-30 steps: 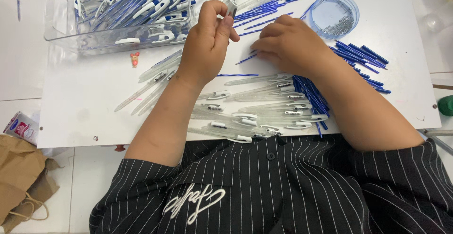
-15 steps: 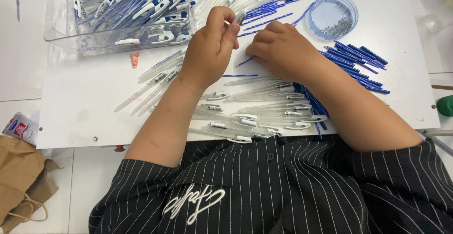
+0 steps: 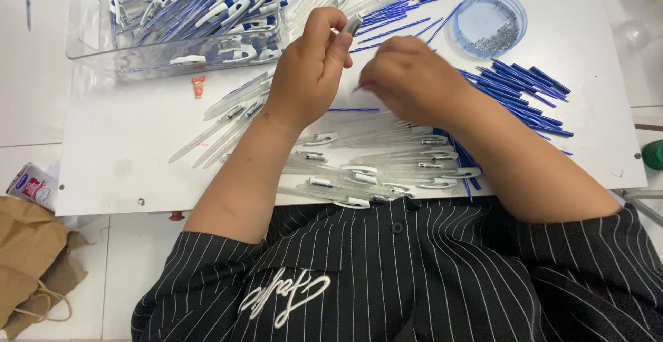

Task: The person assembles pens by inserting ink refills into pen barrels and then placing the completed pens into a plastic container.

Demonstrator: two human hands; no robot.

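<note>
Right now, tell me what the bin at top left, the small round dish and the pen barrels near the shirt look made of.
Bin: clear hard plastic, glossy; the pens inside show through its walls.
Round dish: translucent blue plastic, probably; small grey bits, possibly metal, lie inside.
Pen barrels: clear plastic with white clips, likely; the white board shows through them.

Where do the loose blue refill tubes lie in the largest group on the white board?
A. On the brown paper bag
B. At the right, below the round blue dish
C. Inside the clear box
B: the blue refill tubes fan out at the right of the white board, just below the round blue dish.
</note>
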